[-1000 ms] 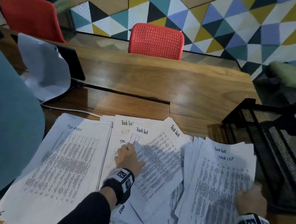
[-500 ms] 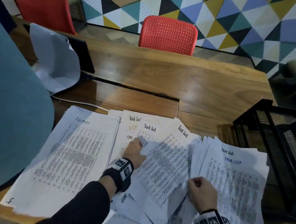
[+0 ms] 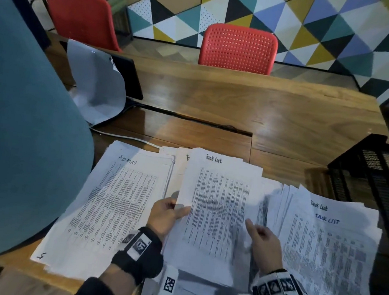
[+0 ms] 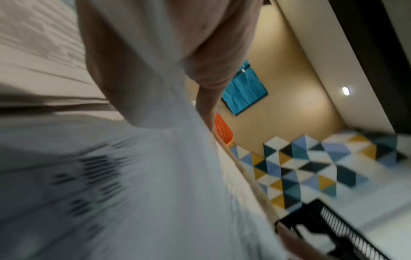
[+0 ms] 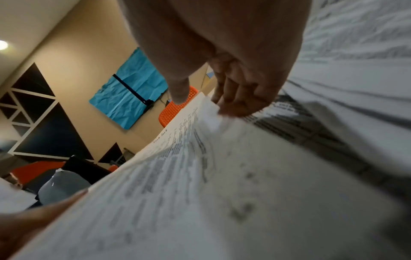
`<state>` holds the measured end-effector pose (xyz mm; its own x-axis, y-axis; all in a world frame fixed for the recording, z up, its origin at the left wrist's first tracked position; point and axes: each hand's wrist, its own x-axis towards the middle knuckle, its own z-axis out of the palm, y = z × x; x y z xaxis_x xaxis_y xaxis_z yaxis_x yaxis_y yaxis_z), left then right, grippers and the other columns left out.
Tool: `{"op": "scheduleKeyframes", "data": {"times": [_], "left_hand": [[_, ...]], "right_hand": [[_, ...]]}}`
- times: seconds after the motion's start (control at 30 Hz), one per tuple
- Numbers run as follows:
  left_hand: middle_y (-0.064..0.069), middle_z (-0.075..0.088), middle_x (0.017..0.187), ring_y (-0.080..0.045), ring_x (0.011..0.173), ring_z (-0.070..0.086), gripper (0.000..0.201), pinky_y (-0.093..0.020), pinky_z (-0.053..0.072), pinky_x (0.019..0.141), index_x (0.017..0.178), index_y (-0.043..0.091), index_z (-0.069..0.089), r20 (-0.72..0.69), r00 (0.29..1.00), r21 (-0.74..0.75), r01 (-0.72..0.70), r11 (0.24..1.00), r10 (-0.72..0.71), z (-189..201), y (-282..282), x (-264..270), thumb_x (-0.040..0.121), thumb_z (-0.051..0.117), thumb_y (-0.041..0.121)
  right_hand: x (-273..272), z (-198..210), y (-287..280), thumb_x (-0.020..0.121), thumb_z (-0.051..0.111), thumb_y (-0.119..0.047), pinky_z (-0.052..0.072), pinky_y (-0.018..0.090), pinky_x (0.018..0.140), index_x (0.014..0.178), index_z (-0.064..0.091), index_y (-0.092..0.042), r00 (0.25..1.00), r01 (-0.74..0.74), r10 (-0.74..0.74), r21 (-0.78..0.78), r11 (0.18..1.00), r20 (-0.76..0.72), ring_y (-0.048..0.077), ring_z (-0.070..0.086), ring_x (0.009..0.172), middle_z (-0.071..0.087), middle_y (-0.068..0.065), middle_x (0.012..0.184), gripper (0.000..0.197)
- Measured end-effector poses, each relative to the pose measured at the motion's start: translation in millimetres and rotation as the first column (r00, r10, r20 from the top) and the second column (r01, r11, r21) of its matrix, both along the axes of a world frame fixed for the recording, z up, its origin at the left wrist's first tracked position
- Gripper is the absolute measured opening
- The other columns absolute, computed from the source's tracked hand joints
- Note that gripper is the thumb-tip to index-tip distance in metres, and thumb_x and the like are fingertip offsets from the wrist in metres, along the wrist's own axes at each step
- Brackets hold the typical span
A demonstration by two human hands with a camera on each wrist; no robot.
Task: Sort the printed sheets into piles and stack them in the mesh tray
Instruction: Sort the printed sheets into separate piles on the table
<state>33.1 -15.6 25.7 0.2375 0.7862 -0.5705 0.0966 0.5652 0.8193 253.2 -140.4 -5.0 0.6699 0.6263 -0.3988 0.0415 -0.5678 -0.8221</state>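
A bundle of printed "Task List" sheets [image 3: 218, 209] is lifted slightly off the wooden table [image 3: 240, 109] in front of me. My left hand [image 3: 170, 214] grips its left edge, thumb on top. My right hand [image 3: 260, 233] holds the right edge; in the right wrist view the thumb [image 5: 180, 91] and curled fingers [image 5: 235, 98] close on the paper's edge [image 5: 209, 112]. An "ADMIN" pile [image 3: 117, 199] lies to the left and a "TASK LIST" pile [image 3: 326, 250] to the right. The black mesh tray [image 3: 376, 169] stands at the far right, also seen blurred as the mesh tray [image 4: 333, 228].
A teal chair back [image 3: 24, 131] fills the left side. A dark tablet [image 3: 126, 79] with a grey sheet [image 3: 95, 85] draped on it and a white cable [image 3: 127, 138] lie behind the piles. Two red chairs [image 3: 238, 47] stand beyond the table.
The scattered middle sheets are now gathered into one bundle in my left hand. My right hand left the right pile and moved left to the bundle's right edge.
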Motion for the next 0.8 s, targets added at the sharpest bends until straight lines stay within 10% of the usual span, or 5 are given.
{"op": "scheduleKeyframes", "data": {"times": [0.13, 0.27, 0.5, 0.7, 0.8], "left_hand": [[-0.007, 0.072, 0.113, -0.023, 0.108, 0.066, 0.030, -0.024, 0.051, 0.085, 0.110, 0.008, 0.066, -0.069, 0.989, 0.000, 0.128, 0.992, -0.128, -12, -5, -10, 0.082, 0.077, 0.013], [-0.001, 0.039, 0.155, -0.023, 0.143, 0.037, 0.057, -0.037, 0.030, 0.116, 0.150, 0.011, 0.037, -0.226, 0.954, 0.031, 0.207, 0.978, -0.195, -18, -3, -7, 0.101, 0.051, 0.038], [-0.010, 0.044, 0.152, -0.029, 0.136, 0.046, 0.052, -0.037, 0.035, 0.115, 0.138, 0.001, 0.053, -0.381, 0.909, 0.033, 0.198, 0.980, -0.171, -28, -1, 7, 0.100, 0.053, 0.036], [-0.029, 0.032, 0.145, -0.047, 0.135, 0.037, 0.040, -0.052, 0.031, 0.113, 0.072, -0.001, 0.066, -0.333, 0.919, -0.009, 0.219, 0.976, -0.209, -17, 5, 6, 0.096, 0.062, 0.031], [-0.015, 0.053, 0.144, -0.026, 0.112, 0.064, 0.034, -0.039, 0.053, 0.096, 0.114, 0.005, 0.071, -0.347, 0.922, 0.050, 0.202, 0.978, -0.173, -23, 9, 5, 0.097, 0.060, 0.031]], "right_hand": [[3, -7, -4, 0.084, 0.071, -0.018, 0.041, 0.026, 0.060, 0.074, 0.062, -0.006, 0.993, 0.006, -0.014, 0.067, 0.998, 0.115, 0.030, 0.062, 0.075, 0.064, 0.008, 0.072, 0.019], [8, -2, -19, 0.090, 0.063, -0.013, 0.046, 0.024, 0.064, 0.083, 0.066, -0.006, 0.997, -0.059, 0.050, 0.149, 0.987, 0.063, 0.022, 0.063, 0.074, 0.068, 0.011, 0.079, 0.010], [17, -9, -31, 0.095, 0.055, -0.016, 0.051, 0.033, 0.068, 0.095, 0.058, -0.009, 0.987, 0.156, -0.158, 0.168, 0.973, -0.001, 0.025, 0.062, 0.081, 0.064, 0.010, 0.089, 0.007], [21, -7, -32, 0.092, 0.060, -0.011, 0.048, 0.029, 0.064, 0.091, 0.064, -0.006, 0.996, 0.080, -0.074, 0.170, 0.982, -0.042, 0.023, 0.062, 0.077, 0.068, 0.010, 0.084, 0.007], [24, -9, -31, 0.091, 0.062, -0.008, 0.046, 0.026, 0.067, 0.089, 0.064, -0.003, 0.994, 0.109, -0.109, 0.200, 0.974, -0.010, 0.026, 0.061, 0.080, 0.067, 0.011, 0.084, 0.005]]}}
